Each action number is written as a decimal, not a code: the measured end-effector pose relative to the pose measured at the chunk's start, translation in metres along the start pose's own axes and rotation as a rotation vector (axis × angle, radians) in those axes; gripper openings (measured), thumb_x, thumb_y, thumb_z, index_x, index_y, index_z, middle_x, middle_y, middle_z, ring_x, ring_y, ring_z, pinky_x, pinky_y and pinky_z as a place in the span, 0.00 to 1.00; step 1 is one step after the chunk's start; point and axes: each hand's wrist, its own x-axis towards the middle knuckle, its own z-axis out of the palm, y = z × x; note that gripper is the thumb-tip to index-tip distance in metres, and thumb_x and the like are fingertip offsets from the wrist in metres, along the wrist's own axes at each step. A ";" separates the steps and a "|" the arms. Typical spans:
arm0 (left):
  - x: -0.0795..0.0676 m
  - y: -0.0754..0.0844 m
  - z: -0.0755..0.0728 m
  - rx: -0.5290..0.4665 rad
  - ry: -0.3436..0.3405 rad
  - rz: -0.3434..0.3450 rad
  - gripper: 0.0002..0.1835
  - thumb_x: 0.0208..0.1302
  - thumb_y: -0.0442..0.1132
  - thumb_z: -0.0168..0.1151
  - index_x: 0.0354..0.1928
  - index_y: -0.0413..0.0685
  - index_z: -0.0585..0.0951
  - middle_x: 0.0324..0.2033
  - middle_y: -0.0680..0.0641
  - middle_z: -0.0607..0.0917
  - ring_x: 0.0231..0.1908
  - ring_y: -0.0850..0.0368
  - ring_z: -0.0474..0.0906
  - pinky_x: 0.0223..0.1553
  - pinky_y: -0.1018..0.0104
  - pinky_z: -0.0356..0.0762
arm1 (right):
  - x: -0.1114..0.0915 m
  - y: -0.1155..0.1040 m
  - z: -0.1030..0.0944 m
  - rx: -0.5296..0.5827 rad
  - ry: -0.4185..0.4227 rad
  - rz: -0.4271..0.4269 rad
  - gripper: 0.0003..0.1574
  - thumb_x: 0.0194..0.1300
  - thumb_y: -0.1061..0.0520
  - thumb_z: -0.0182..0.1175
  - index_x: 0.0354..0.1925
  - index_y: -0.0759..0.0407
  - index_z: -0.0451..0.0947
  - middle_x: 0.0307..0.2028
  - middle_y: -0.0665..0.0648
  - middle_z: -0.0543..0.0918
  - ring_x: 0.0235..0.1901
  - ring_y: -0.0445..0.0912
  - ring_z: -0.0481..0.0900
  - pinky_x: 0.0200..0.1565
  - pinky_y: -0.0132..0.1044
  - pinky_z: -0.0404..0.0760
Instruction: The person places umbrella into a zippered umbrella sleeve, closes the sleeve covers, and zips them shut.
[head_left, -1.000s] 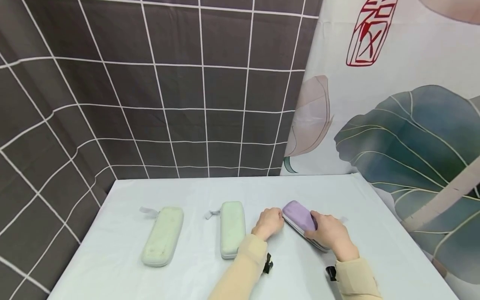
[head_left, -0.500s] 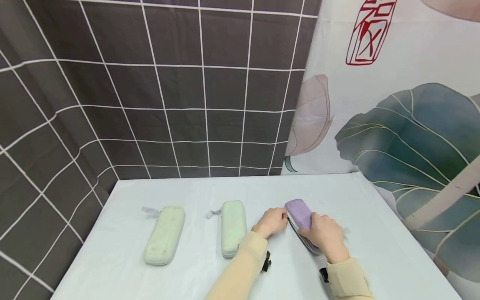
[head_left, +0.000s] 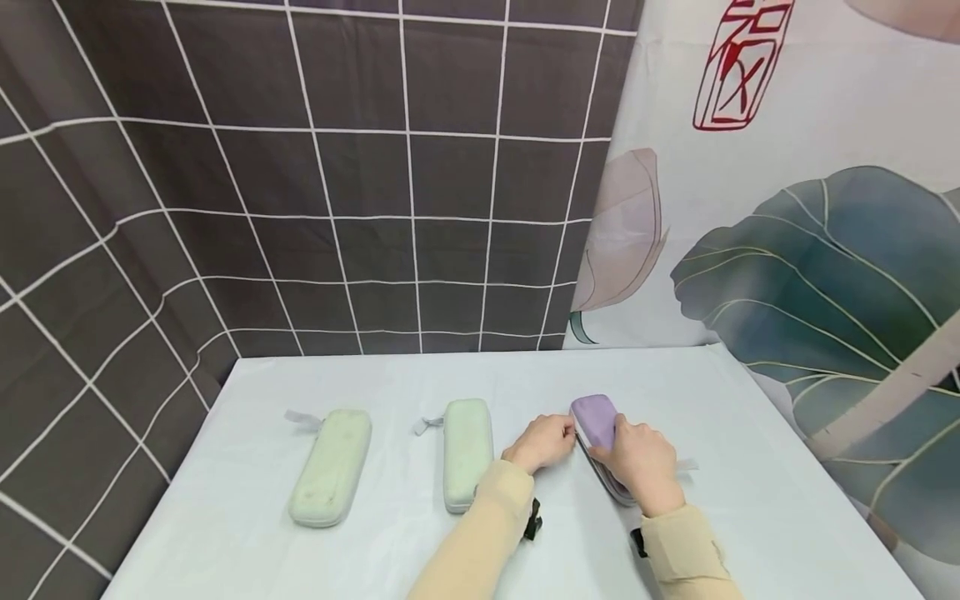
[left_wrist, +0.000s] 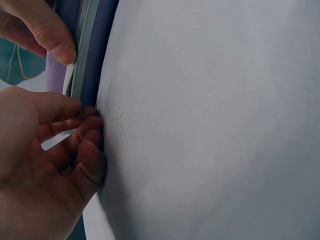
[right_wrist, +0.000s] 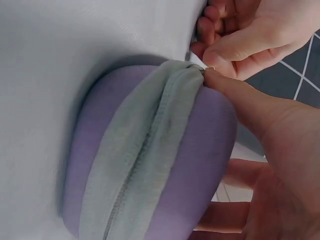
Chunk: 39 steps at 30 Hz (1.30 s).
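Observation:
A purple zip case [head_left: 595, 418] with a grey zipper band lies slanted on the white table, on the right side. My right hand [head_left: 643, 462] grips its near part from above, thumb on the zipper side. At the case's far left corner, my left hand [head_left: 542, 443] pinches the zipper between thumb and forefinger, the other fingers curled; the pull itself is hidden in the fingertips. In the left wrist view the zipper [left_wrist: 81, 45] runs up from those fingertips to the right thumb. The zipper band [right_wrist: 145, 135] fills the end of the case in the right wrist view.
Two light green zip cases lie to the left, one [head_left: 468, 454] close by the left forearm and another [head_left: 331, 468] farther left. Each has a pale strap at its far end. A dark grid curtain [head_left: 360, 183] hangs behind the table [head_left: 225, 500].
The right hand has shifted left along the purple case, nearer the left hand, and the case has turned to point more straight away. The left hand stays at the zipper corner.

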 end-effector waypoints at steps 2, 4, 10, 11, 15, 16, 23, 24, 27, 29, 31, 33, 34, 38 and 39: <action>0.000 0.000 0.001 0.005 -0.003 -0.003 0.15 0.69 0.37 0.54 0.21 0.53 0.70 0.15 0.55 0.68 0.16 0.63 0.63 0.20 0.71 0.60 | 0.001 -0.001 0.000 -0.005 -0.016 0.004 0.40 0.50 0.42 0.74 0.46 0.72 0.74 0.26 0.71 0.79 0.24 0.63 0.78 0.21 0.54 0.74; 0.000 0.000 0.001 0.007 0.000 -0.007 0.15 0.69 0.37 0.54 0.21 0.52 0.70 0.15 0.55 0.68 0.16 0.63 0.63 0.20 0.71 0.60 | 0.002 -0.001 0.001 -0.012 -0.027 0.012 0.41 0.50 0.42 0.74 0.48 0.72 0.73 0.27 0.72 0.79 0.24 0.64 0.79 0.21 0.55 0.74; -0.001 0.002 0.005 0.048 0.016 -0.005 0.14 0.68 0.37 0.55 0.22 0.52 0.72 0.16 0.55 0.69 0.17 0.62 0.64 0.21 0.70 0.61 | 0.003 -0.004 0.004 -0.017 0.016 0.010 0.39 0.50 0.41 0.73 0.41 0.74 0.73 0.23 0.71 0.78 0.22 0.64 0.78 0.19 0.54 0.74; -0.001 0.003 0.005 0.060 0.018 -0.002 0.15 0.68 0.37 0.55 0.22 0.53 0.72 0.15 0.55 0.69 0.18 0.62 0.64 0.21 0.70 0.61 | 0.003 -0.005 0.005 -0.012 0.029 0.007 0.39 0.50 0.41 0.73 0.38 0.74 0.73 0.22 0.70 0.77 0.21 0.63 0.78 0.19 0.54 0.74; -0.002 0.003 0.007 0.103 0.025 0.012 0.15 0.68 0.37 0.56 0.20 0.53 0.71 0.15 0.56 0.70 0.18 0.62 0.65 0.22 0.71 0.62 | 0.004 -0.008 0.009 0.004 0.055 0.001 0.37 0.51 0.41 0.72 0.33 0.74 0.71 0.20 0.69 0.76 0.20 0.63 0.78 0.18 0.54 0.74; -0.002 0.003 0.007 0.107 0.028 0.015 0.16 0.68 0.37 0.56 0.20 0.53 0.71 0.15 0.56 0.69 0.18 0.62 0.65 0.22 0.71 0.61 | 0.005 -0.008 0.009 0.007 0.058 0.004 0.37 0.51 0.41 0.72 0.32 0.73 0.71 0.20 0.69 0.76 0.20 0.63 0.78 0.18 0.55 0.74; -0.010 0.007 0.005 0.060 0.033 0.060 0.13 0.66 0.36 0.57 0.22 0.53 0.73 0.15 0.56 0.69 0.18 0.62 0.65 0.22 0.71 0.61 | 0.007 -0.007 0.008 0.011 0.044 0.019 0.37 0.51 0.40 0.71 0.31 0.73 0.71 0.21 0.70 0.76 0.22 0.65 0.79 0.20 0.56 0.74; -0.011 0.008 0.005 0.054 0.031 0.060 0.13 0.66 0.36 0.57 0.22 0.53 0.73 0.15 0.56 0.69 0.18 0.62 0.65 0.22 0.72 0.61 | 0.007 -0.007 0.008 0.013 0.044 0.019 0.37 0.51 0.40 0.71 0.30 0.74 0.71 0.21 0.70 0.76 0.22 0.65 0.79 0.20 0.56 0.74; -0.014 0.008 0.005 0.036 0.020 0.050 0.13 0.66 0.36 0.57 0.22 0.53 0.72 0.15 0.57 0.68 0.18 0.63 0.65 0.22 0.72 0.61 | 0.006 -0.007 0.008 0.017 0.047 0.014 0.38 0.52 0.39 0.71 0.30 0.75 0.71 0.20 0.70 0.76 0.21 0.65 0.79 0.19 0.55 0.74; -0.015 0.009 0.006 0.030 0.016 0.046 0.13 0.67 0.36 0.57 0.22 0.53 0.73 0.15 0.56 0.68 0.19 0.63 0.65 0.22 0.72 0.61 | 0.006 -0.008 0.008 0.019 0.055 0.012 0.38 0.53 0.39 0.70 0.30 0.75 0.71 0.20 0.70 0.76 0.21 0.64 0.78 0.19 0.55 0.74; -0.016 0.009 0.007 0.031 0.012 0.046 0.12 0.67 0.36 0.56 0.23 0.53 0.73 0.15 0.56 0.68 0.19 0.63 0.64 0.22 0.72 0.61 | 0.006 -0.008 0.007 0.017 0.056 0.013 0.39 0.54 0.39 0.70 0.29 0.75 0.71 0.20 0.71 0.75 0.20 0.64 0.78 0.19 0.55 0.74; -0.017 0.010 0.007 0.032 0.016 0.052 0.12 0.67 0.36 0.57 0.23 0.53 0.72 0.15 0.56 0.68 0.18 0.63 0.64 0.22 0.73 0.61 | 0.007 -0.008 0.008 0.012 0.060 0.014 0.39 0.55 0.39 0.69 0.30 0.76 0.72 0.20 0.71 0.76 0.21 0.65 0.78 0.19 0.56 0.75; -0.017 0.009 0.008 0.030 0.018 0.054 0.13 0.66 0.36 0.57 0.23 0.53 0.72 0.15 0.57 0.68 0.18 0.63 0.64 0.22 0.73 0.61 | 0.007 -0.009 0.009 0.008 0.061 0.015 0.39 0.55 0.39 0.68 0.30 0.77 0.72 0.20 0.71 0.76 0.21 0.65 0.79 0.19 0.56 0.75; -0.019 0.009 0.009 0.022 0.035 0.064 0.13 0.65 0.35 0.58 0.22 0.53 0.71 0.15 0.57 0.68 0.18 0.64 0.64 0.21 0.73 0.61 | 0.008 -0.010 0.013 0.000 0.087 0.011 0.38 0.56 0.41 0.68 0.31 0.79 0.72 0.21 0.72 0.76 0.22 0.65 0.79 0.20 0.56 0.75; -0.020 0.008 0.009 0.020 0.035 0.061 0.13 0.65 0.35 0.58 0.22 0.53 0.71 0.15 0.57 0.68 0.18 0.64 0.64 0.21 0.73 0.61 | 0.008 -0.011 0.014 -0.001 0.091 0.009 0.39 0.56 0.41 0.68 0.31 0.80 0.72 0.20 0.72 0.76 0.21 0.65 0.79 0.20 0.56 0.76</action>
